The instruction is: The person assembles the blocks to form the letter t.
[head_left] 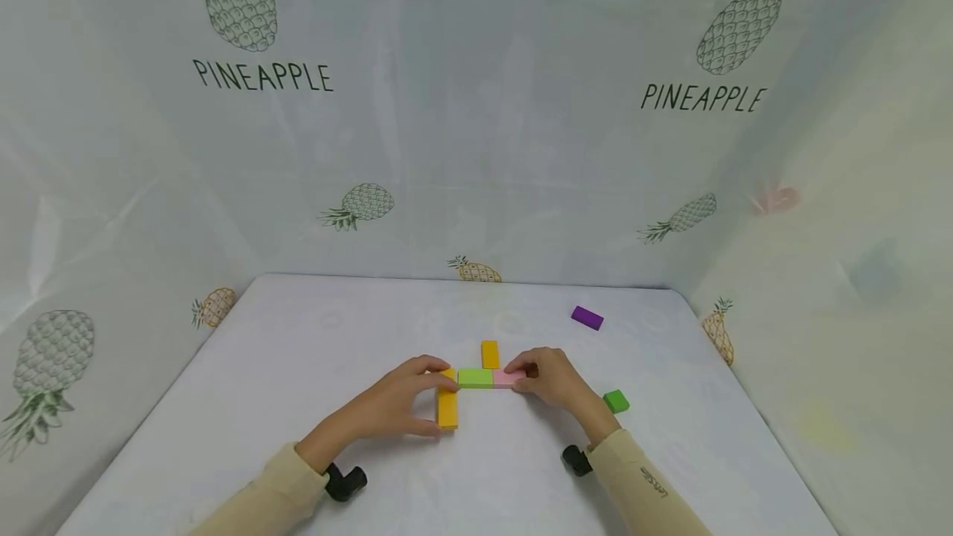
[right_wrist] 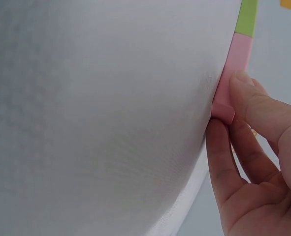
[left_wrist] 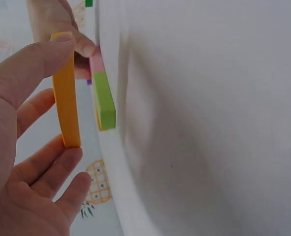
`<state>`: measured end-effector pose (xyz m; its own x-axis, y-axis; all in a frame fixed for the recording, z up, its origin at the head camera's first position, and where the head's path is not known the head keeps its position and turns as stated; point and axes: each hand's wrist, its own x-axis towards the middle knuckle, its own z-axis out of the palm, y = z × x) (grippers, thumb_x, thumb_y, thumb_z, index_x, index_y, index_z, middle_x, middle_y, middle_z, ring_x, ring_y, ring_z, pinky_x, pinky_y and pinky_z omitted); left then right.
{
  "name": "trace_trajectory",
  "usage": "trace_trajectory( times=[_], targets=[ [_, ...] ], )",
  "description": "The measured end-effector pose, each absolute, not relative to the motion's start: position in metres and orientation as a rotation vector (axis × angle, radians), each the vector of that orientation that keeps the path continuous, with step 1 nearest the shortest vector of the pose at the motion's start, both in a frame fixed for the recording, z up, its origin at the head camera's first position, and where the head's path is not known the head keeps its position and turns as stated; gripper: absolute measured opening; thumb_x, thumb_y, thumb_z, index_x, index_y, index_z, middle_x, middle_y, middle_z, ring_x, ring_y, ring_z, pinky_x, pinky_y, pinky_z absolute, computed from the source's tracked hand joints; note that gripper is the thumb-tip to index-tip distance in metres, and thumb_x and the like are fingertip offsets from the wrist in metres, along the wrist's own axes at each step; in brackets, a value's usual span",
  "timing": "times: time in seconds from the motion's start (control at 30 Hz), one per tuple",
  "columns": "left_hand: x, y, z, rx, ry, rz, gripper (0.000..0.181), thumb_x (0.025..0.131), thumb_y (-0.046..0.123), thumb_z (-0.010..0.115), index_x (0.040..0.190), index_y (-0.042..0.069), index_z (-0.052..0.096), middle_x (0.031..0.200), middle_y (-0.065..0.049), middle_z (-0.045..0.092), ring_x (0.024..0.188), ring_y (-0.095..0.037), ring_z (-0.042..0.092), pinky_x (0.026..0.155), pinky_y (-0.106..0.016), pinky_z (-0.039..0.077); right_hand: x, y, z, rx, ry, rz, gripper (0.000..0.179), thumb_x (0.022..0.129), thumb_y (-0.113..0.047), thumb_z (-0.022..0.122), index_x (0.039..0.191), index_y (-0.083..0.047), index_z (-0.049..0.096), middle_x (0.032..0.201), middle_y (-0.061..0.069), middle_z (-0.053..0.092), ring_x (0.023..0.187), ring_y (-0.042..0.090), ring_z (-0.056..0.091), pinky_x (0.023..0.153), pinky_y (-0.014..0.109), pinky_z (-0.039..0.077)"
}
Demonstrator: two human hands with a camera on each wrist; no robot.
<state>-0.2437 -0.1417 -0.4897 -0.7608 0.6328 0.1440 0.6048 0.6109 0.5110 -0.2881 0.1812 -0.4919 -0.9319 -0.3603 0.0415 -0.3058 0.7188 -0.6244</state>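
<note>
My left hand pinches a long orange block between thumb and fingertips. In the left wrist view that orange block is lifted off the table. Just right of it in the head view, a lime green block lies end to end with a pink block. My right hand holds the pink block at its right end, thumb and fingers about it; the right wrist view shows the pink block lying on the table. A second orange block stands out behind the green-pink row, near their joint.
A purple block lies toward the back right of the white table. The darker green block sits right of my right forearm. Black wrist cameras hang at both cuffs. A pineapple-print curtain closes off the back and sides.
</note>
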Motion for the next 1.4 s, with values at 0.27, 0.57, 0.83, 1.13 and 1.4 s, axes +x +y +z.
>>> trace_trajectory(
  times=[0.27, 0.57, 0.83, 1.13, 1.4],
  targets=[
    [-0.242, -0.121, -0.491, 1.063, 2.748, 0.83, 0.057, 0.086, 0.039, 0.091, 0.138, 0.029, 0.07, 0.156, 0.001, 0.05, 0.141, -0.021, 0.048, 0.117, -0.049, 0.046, -0.288, 0.182, -0.493, -0.557, 2.825, -1.015, 0.019, 0.092, -0.01, 0.083, 0.108, -0.019, 0.083, 0.106, -0.003, 0.074, 0.097, 0.018, 0.06, 0.096, 0.043, 0.056],
    [-0.24, -0.111, -0.49, 1.11, 2.734, 0.835, 0.055, 0.086, 0.035, 0.091, 0.136, 0.027, 0.071, 0.154, -0.004, 0.052, 0.14, -0.025, 0.05, 0.116, -0.051, 0.047, -0.289, 0.183, -0.495, -0.589, 2.841, -1.0, 0.019, 0.093, -0.009, 0.083, 0.109, -0.019, 0.083, 0.106, -0.003, 0.074, 0.097, 0.018, 0.06, 0.096, 0.042, 0.056],
    [-0.239, -0.104, -0.494, 1.069, 2.737, 0.811, 0.056, 0.086, 0.04, 0.091, 0.137, 0.033, 0.069, 0.155, 0.002, 0.051, 0.141, -0.021, 0.049, 0.118, -0.048, 0.045, -0.289, 0.182, -0.495, -0.595, 2.843, -1.008, 0.02, 0.093, -0.007, 0.082, 0.109, -0.018, 0.083, 0.107, -0.003, 0.075, 0.096, 0.017, 0.061, 0.095, 0.041, 0.057],
    [-0.239, -0.095, -0.497, 1.082, 2.749, 0.789, 0.055, 0.086, 0.039, 0.091, 0.136, 0.033, 0.07, 0.154, 0.004, 0.051, 0.142, -0.02, 0.048, 0.119, -0.045, 0.045, -0.288, 0.181, -0.494, -0.575, 2.837, -1.03, 0.02, 0.093, -0.005, 0.081, 0.108, -0.017, 0.083, 0.108, -0.002, 0.076, 0.096, 0.017, 0.062, 0.095, 0.041, 0.058],
    [-0.238, -0.087, -0.499, 1.125, 2.735, 0.792, 0.056, 0.086, 0.038, 0.091, 0.137, 0.03, 0.07, 0.154, 0.0, 0.051, 0.141, -0.02, 0.049, 0.119, -0.044, 0.045, -0.287, 0.182, -0.493, -0.607, 2.839, -1.023, 0.019, 0.093, -0.005, 0.081, 0.11, -0.015, 0.083, 0.107, -0.002, 0.076, 0.096, 0.017, 0.062, 0.095, 0.042, 0.058]
  ],
)
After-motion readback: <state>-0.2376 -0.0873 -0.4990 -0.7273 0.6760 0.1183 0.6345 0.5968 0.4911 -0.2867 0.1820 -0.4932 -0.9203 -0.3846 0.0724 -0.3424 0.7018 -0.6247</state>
